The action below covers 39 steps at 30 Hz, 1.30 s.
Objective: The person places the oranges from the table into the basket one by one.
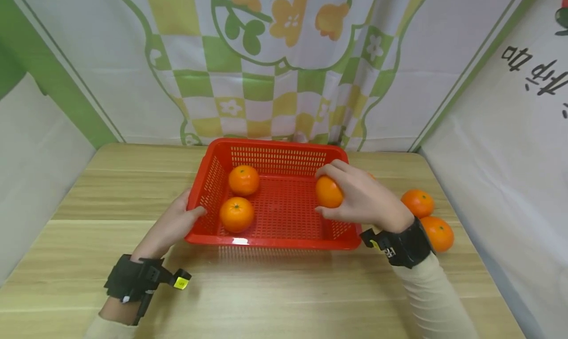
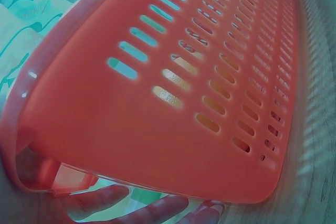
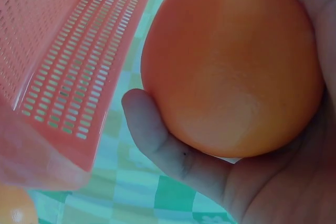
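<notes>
Grasping an orange (image 1: 329, 192), the right hand (image 1: 366, 196) has its grip curled around the fruit at the right end of the red perforated plastic basket (image 1: 275, 242). The left hand (image 1: 173, 225) has its grip clasped on the basket's left rim. The basket stands near the middle of the far edge of the bench (image 1: 266, 299). Inside are two oranges (image 1: 237, 214); two more oranges (image 1: 437, 234) lie near the bench's right edge.

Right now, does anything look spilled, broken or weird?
No, nothing stands out. The basket looks unbroken, two oranges sit inside it, the right hand holds another orange, and I see no spill.
</notes>
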### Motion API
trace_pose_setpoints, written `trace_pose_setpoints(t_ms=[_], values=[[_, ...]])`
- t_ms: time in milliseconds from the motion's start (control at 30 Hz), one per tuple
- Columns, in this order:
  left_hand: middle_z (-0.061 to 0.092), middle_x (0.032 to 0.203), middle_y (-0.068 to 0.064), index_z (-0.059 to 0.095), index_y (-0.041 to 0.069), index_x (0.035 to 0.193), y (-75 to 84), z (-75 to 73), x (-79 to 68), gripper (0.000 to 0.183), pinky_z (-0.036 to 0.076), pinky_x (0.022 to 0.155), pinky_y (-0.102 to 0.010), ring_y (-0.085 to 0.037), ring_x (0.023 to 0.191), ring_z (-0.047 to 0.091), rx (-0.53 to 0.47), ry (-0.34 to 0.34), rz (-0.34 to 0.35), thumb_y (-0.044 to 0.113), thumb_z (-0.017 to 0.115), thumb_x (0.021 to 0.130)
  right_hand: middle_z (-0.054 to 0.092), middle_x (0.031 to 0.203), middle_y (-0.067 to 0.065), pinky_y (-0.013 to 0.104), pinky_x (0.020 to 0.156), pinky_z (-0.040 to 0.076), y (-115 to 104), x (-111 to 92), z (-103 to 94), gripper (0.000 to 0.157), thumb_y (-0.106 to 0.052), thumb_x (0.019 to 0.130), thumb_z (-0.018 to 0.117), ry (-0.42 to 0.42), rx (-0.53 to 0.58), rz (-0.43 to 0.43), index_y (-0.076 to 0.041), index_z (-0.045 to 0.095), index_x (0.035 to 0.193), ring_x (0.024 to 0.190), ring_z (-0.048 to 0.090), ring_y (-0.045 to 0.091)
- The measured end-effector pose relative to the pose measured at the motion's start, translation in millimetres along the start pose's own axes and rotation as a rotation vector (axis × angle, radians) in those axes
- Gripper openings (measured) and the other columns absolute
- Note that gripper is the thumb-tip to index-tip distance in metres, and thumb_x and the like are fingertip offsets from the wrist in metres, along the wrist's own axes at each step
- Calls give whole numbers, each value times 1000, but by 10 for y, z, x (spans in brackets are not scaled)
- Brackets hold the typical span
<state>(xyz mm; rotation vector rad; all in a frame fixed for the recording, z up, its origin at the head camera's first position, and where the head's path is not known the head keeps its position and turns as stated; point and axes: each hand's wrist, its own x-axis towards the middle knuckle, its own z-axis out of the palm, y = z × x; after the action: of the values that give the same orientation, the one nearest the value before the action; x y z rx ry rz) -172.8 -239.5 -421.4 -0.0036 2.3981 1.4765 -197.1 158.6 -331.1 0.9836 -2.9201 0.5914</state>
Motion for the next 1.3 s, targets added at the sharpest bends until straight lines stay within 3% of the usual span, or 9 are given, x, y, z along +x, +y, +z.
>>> trace_pose_setpoints(t_ms=[433,933,1300], values=[[57,148,-26,22,10,165,-2,5,5,63,62,92,-41,-29,108,72,14,3,-3,18,46,108,60,123,1,27,70,57,-45,188,46,56,-39,82,84,-37,1,-10,-18,61,129,84,64,16],[57,149,-25,22,10,166,-10,5,12,63,62,92,-42,-31,110,71,22,9,-6,19,46,108,58,117,-1,28,71,56,-20,451,144,54,-39,83,82,-103,-15,-31,-20,60,128,86,62,16],[59,145,-26,22,10,166,-19,2,8,63,63,87,-39,-27,101,74,12,2,2,18,45,108,60,122,1,37,85,53,-44,607,222,56,-41,82,82,-121,-52,-38,-20,61,130,95,60,18]])
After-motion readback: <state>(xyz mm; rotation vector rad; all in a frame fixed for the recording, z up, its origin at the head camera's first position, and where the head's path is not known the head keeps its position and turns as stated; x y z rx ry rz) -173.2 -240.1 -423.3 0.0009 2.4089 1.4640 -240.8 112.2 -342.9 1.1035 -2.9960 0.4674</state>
